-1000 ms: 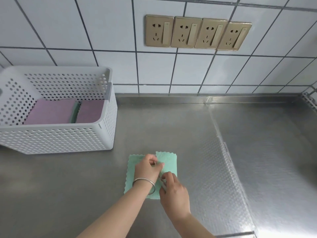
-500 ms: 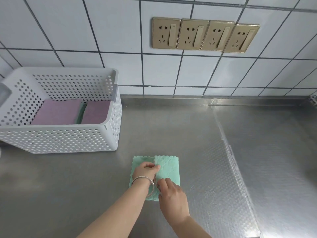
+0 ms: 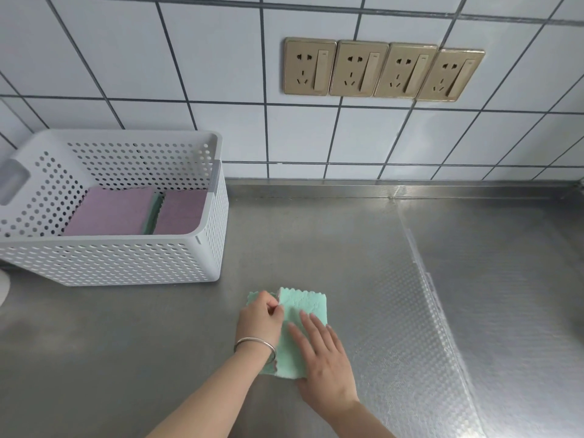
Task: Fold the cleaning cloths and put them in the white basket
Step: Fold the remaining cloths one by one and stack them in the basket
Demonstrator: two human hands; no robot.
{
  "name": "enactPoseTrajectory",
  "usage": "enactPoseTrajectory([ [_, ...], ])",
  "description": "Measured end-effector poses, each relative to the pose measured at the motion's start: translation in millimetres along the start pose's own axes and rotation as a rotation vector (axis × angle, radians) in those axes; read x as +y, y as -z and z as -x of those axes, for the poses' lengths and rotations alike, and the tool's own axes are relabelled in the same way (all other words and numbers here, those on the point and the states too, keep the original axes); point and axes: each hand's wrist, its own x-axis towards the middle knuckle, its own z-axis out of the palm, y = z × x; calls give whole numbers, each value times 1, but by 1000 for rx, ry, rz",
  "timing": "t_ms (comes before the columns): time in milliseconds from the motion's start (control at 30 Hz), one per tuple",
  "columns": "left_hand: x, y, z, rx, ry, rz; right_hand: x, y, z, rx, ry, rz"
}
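Note:
A mint-green cleaning cloth (image 3: 304, 306) with scalloped edges lies half folded on the steel counter in front of me. My left hand (image 3: 259, 320), a silver bangle on its wrist, pinches the folded edge of the cloth with curled fingers. My right hand (image 3: 322, 352) lies flat on the cloth's right part, fingers straight, pressing it down. The white perforated basket (image 3: 126, 260) stands at the left, apart from the cloth. Inside it lie two folded purple cloths (image 3: 113, 211) with a green cloth's edge (image 3: 154, 214) between them.
The steel counter (image 3: 410, 279) has a raised seam running diagonally on the right, with a dimpled patch beside it. A tiled wall with a row of gold sockets (image 3: 382, 71) rises behind. A white object (image 3: 2, 287) shows at the far left edge.
The cloth's right part now lies folded over toward the middle. My right hand has gone from pinching the cloth's near edge to lying flat on it. The camera has shifted slightly.

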Motion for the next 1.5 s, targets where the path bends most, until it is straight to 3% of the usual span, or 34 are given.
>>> enactPoseTrajectory([
  [133,-10,9,-13,7,-20,19,12,1,1,-128,-43,23],
  [367,-41,15,-29,-3,145,129,10,-12,2,-215,-48,33],
  [600,-57,15,-23,-65,37,221,10,-24,2,-199,-38,75],
  [933,-70,28,-31,-244,-26,116,6,-19,-1,-178,-8,116],
  [1500,-77,23,-23,-258,-99,95,8,-21,6,-247,-55,143],
])
